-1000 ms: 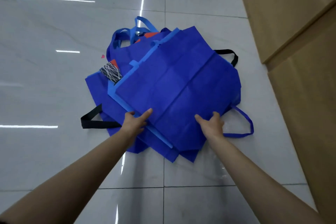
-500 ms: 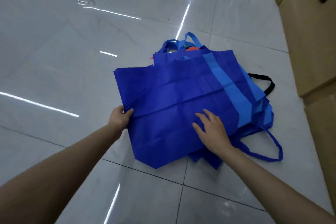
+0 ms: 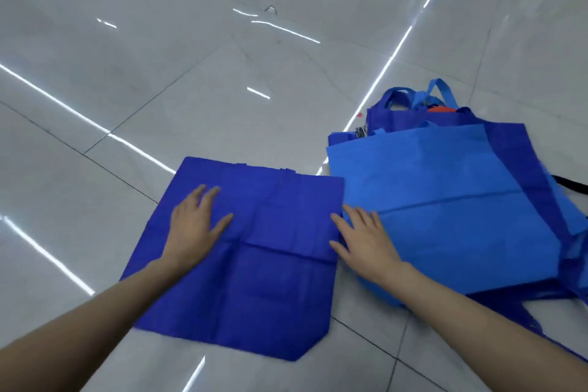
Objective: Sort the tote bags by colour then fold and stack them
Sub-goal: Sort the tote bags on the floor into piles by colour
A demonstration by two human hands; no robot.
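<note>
A dark blue tote bag (image 3: 264, 280) lies flat on the tiled floor, apart from the heap. My left hand (image 3: 194, 227) rests flat on its upper left part with fingers spread. My right hand (image 3: 362, 239) lies flat at the bag's right edge, fingers straight, touching where it meets the heap. To the right sits the heap of bags, with a light blue tote bag (image 3: 451, 210) on top and darker blue bags (image 3: 515, 149) beneath. Blue handles (image 3: 410, 99) stick up at the heap's far end.
Glossy grey floor tiles (image 3: 191, 73) stretch to the left and beyond. A black strap (image 3: 572, 183) pokes out at the heap's right side. Something orange-red (image 3: 440, 109) and a patterned black-and-white piece (image 3: 361, 131) show among the far bags.
The dark blue bag has been drawn off the heap to the left and laid flat on the floor. Both hands now lie flat on it; the left had gripped its edge.
</note>
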